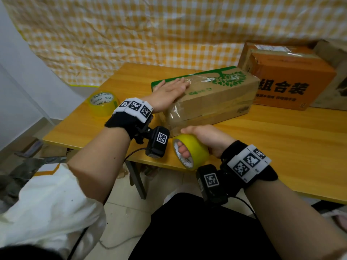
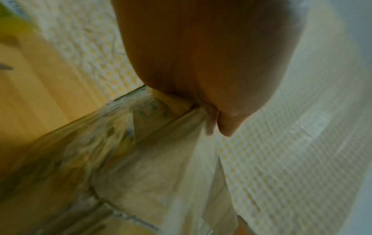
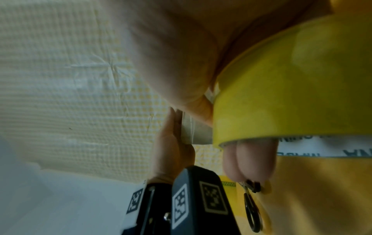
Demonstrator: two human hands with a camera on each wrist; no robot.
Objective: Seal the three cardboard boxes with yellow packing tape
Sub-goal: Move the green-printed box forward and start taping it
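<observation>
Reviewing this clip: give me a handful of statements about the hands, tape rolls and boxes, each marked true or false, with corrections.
1. The left hand lies flat on the box with the green tree print. True.
2. The right hand holds a yellow tape roll, fingers through its core. True.
3. The second tape roll sits on top of the orange box. False: it lies on the table, left of the green-printed box.
4. The orange box stands nearer the person than the green-printed box. False: it stands behind it, to the right.
5. Both hands grip tape. False: only the right does.
</observation>
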